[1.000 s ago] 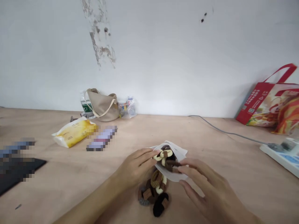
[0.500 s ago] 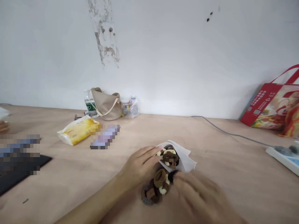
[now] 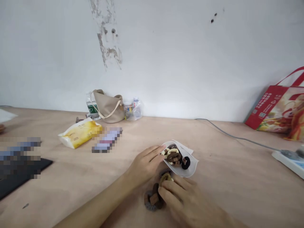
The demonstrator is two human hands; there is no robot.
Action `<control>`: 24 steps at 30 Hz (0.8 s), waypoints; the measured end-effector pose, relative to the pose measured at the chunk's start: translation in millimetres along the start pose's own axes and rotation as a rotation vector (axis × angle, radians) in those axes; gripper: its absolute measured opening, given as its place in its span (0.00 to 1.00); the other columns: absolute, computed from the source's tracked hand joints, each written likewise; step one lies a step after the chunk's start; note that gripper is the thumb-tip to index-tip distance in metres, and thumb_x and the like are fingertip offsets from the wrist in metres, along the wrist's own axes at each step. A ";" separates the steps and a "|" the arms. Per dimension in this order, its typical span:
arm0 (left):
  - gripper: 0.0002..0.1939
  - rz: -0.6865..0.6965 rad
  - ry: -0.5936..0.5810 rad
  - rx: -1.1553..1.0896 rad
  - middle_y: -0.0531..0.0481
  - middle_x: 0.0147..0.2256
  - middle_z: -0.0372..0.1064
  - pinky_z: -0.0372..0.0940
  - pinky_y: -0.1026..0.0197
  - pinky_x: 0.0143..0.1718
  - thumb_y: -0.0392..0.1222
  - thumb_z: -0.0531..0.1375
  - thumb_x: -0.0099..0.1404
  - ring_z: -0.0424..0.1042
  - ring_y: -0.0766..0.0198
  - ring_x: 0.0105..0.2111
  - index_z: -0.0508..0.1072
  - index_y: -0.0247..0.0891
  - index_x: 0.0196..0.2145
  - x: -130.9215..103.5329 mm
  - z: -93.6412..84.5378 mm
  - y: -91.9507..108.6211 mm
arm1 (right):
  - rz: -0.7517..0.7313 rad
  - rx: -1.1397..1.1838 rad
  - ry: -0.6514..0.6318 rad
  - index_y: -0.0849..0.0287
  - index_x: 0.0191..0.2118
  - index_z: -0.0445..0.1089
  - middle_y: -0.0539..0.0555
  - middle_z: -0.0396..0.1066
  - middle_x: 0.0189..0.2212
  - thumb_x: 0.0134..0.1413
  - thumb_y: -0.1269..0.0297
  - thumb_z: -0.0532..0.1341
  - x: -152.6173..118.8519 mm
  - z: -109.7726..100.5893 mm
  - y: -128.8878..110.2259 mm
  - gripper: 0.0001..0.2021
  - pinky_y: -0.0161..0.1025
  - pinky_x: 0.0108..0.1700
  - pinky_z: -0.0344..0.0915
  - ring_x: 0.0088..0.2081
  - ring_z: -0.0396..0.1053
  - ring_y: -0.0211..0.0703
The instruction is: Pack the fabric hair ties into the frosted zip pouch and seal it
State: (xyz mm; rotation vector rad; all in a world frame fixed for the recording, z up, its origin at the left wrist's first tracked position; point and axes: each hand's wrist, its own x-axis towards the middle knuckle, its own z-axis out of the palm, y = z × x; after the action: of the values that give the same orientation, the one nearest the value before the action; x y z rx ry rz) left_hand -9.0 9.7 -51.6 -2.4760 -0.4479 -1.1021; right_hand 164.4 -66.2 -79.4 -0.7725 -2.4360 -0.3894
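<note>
So the left hand (image 3: 144, 164) is lying on the wooden table (image 3: 225, 177), fingers stretched out flat and pinning the near-left edge of a small white pouch (image 3: 190, 167). It isn't really closed around anything, more pressing than gripping. The pouch is open and stuffed with little fabric hair ties (image 3: 173, 155) in brown, cream and dark shades, plus one black hair tie (image 3: 185, 162) sitting at the side of the pouch away from those fingers.

The right hand (image 3: 190, 202) is just below the pouch, fingers curled down onto a loose pile of hair ties (image 3: 153, 198) on the table. Its fingertips are pinching a tan one at the top of that pile, right under the left hand's knuckles; a grey-brown one sticks out to the left of the fingertips.

Well away from both hands, up by the wall beyond the left hand: a yellow tissue pack (image 3: 79, 136), a beige handbag (image 3: 108, 107), a water bottle (image 3: 89, 106) tucked behind it. Far out past the right hand there's a red shopping bag (image 3: 277, 110), with a grey cable (image 3: 237, 137) running to a white power strip (image 3: 289, 160)
</note>
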 end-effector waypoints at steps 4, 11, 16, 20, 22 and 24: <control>0.10 -0.012 -0.017 -0.005 0.38 0.44 0.73 0.70 0.57 0.47 0.28 0.49 0.66 0.71 0.58 0.46 0.70 0.32 0.37 -0.2 0.2 0.2 | 0.055 0.026 -0.036 0.60 0.40 0.66 0.51 0.71 0.31 0.64 0.72 0.48 -0.2 5.6 -1.6 0.10 0.37 0.34 0.62 0.32 0.67 0.42; 0.09 -0.040 -0.061 -0.103 0.38 0.49 0.69 0.68 0.53 0.50 0.30 0.52 0.66 0.67 0.57 0.51 0.69 0.33 0.42 -10.9 2.3 -4.2 | 0.069 0.176 0.043 0.59 0.39 0.65 0.52 0.70 0.33 0.67 0.69 0.43 -1.0 -22.2 12.5 0.14 0.35 0.33 0.62 0.33 0.66 0.40; 0.09 -0.067 -0.074 -0.128 0.38 0.49 0.69 0.68 0.53 0.50 0.31 0.54 0.65 0.67 0.57 0.51 0.69 0.33 0.43 -11.1 1.4 -4.0 | 0.246 -0.018 0.154 0.58 0.42 0.65 0.56 0.70 0.41 0.63 0.73 0.48 -5.4 -27.1 26.0 0.10 0.38 0.39 0.63 0.39 0.67 0.43; 0.09 -0.034 -0.035 -0.100 0.38 0.48 0.70 0.68 0.55 0.50 0.28 0.51 0.65 0.68 0.58 0.50 0.70 0.33 0.40 -8.1 1.4 -2.7 | 0.072 0.089 -0.049 0.57 0.36 0.65 0.49 0.70 0.31 0.59 0.72 0.54 -9.7 -10.4 5.9 0.04 0.35 0.31 0.63 0.29 0.67 0.39; 0.09 -0.023 -0.016 -0.090 0.37 0.46 0.71 0.68 0.55 0.50 0.27 0.51 0.65 0.69 0.58 0.49 0.70 0.32 0.38 -7.1 1.0 -2.2 | -0.004 0.064 -0.097 0.57 0.34 0.65 0.47 0.70 0.28 0.56 0.72 0.58 -11.2 -3.8 -3.8 0.03 0.35 0.28 0.61 0.26 0.66 0.38; 0.09 -0.013 -0.008 -0.091 0.37 0.46 0.72 0.69 0.56 0.49 0.27 0.51 0.65 0.70 0.58 0.48 0.70 0.32 0.38 -7.0 0.0 -2.2 | -0.034 0.034 -0.081 0.58 0.31 0.64 0.47 0.69 0.26 0.56 0.74 0.57 -11.8 -3.9 -5.7 0.04 0.35 0.26 0.59 0.25 0.65 0.37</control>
State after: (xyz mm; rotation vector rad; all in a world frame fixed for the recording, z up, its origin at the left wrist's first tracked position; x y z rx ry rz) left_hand -14.5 10.8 -56.4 -2.5606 -0.4251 -1.1413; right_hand 170.7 -77.6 -83.7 -0.7469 -2.5271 -0.3350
